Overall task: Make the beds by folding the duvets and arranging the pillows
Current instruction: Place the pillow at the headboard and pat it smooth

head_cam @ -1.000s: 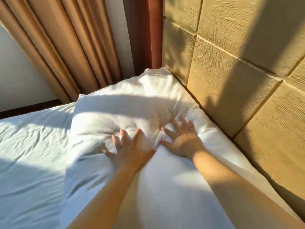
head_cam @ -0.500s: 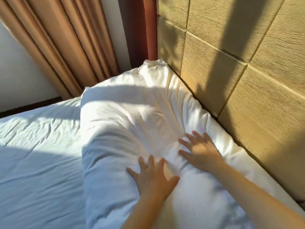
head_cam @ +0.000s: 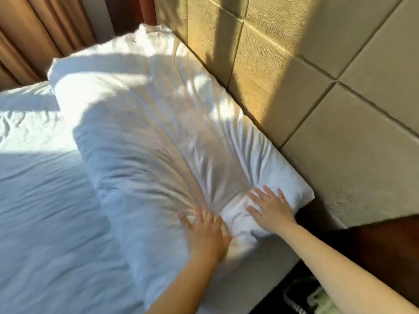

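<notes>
The bed point(head_cam: 256, 275) is spread with wrinkled white bedding point(head_cam: 49, 223), part sunlit, part in shadow; a long, creased white pillow point(head_cam: 147, 137) lies on it at its head, one long side against the padded headboard point(head_cam: 294, 91).

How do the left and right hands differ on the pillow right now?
The left hand presses the pillow farther from the headboard; the right hand presses nearer the headboard, by the pillow's corner. The left hand sits closer to the camera than the right hand. Both lie flat, fingers spread.
</notes>
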Motion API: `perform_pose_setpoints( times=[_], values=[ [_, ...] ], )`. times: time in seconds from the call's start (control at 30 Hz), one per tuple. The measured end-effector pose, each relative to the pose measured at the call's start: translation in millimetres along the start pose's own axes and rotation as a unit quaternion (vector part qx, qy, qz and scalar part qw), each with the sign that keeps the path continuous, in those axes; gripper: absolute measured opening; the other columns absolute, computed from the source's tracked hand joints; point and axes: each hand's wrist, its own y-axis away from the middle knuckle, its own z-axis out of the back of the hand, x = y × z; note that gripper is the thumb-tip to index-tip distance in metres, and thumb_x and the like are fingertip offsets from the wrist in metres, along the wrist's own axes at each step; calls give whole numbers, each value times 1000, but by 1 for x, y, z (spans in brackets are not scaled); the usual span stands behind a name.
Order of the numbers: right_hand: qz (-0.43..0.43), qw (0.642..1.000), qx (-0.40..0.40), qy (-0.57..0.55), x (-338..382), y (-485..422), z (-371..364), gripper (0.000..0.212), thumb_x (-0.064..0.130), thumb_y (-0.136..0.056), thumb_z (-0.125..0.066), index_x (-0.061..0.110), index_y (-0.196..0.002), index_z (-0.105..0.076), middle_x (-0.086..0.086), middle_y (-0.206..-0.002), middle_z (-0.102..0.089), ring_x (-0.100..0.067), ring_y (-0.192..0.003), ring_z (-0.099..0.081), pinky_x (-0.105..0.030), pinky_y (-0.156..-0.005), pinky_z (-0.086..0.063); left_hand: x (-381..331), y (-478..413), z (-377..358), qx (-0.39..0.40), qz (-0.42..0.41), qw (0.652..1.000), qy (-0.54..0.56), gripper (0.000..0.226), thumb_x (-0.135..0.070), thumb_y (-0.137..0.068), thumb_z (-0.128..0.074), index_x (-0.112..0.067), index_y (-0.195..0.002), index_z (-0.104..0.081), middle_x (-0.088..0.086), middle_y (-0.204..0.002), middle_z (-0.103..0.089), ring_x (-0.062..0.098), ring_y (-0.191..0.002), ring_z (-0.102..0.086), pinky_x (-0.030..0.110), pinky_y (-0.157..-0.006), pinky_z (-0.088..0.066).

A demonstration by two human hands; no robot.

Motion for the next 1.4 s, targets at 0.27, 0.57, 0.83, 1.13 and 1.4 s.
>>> perform_pose_setpoints(
  times=[0.27, 0.57, 0.83, 1.13, 1.4],
  values=[
    [-41, 953, -280, -110, -5, -17, 104, 46, 45, -95, -44, 16, -129, -49, -15, -136, -48, -35, -126, -40, -42, -99, -37, 20, -48, 74, -112, 11, 992, 59, 69, -67, -84, -47, -31, -141, -36, 6, -148, -36, 29, -137, -30, 52, -108, -23],
    [-140, 951, -186, -202, -37, -77, -44, 117, 87, -64, -43, 30, -149, 14, -9, -158, 14, -26, -146, 13, -47, -116, 7, 13, -64, -36, -125, 24, 992, 6, 88, -85, -70, -33, -56, -140, 11, 1, -156, 25, 37, -140, 26, 71, -102, 11],
    [-125, 949, -182, -227, -39, -49, -59, 104, 77, -76, -43, 28, -149, 12, -9, -158, 11, -20, -146, 11, -41, -116, 7, -18, -26, -51, -72, -13, 997, -13, 91, -86, -66, -37, -56, -141, 5, 0, -156, 23, 42, -140, 22, 74, -93, 16],
    [-181, 960, 99, -191, -45, 40, -31, 97, 69, -85, -41, 19, -151, 8, -9, -159, 2, -26, -147, 1, -40, -118, -1, -55, 36, -45, 158, -151, 969, -118, 53, -44, -87, -53, -26, -136, -49, 1, -156, 23, 29, -144, 20, 70, -103, 14],
    [-321, 927, 74, -178, -39, 184, 53, 36, 31, -96, -41, 19, -129, -50, -8, -134, -52, -30, -129, -41, -46, -117, -5, -34, 56, 86, 137, -211, 959, -128, 41, -28, -99, -39, -27, -139, -45, 5, -157, -17, 28, -141, -23, 47, -112, -26]
  ],
)
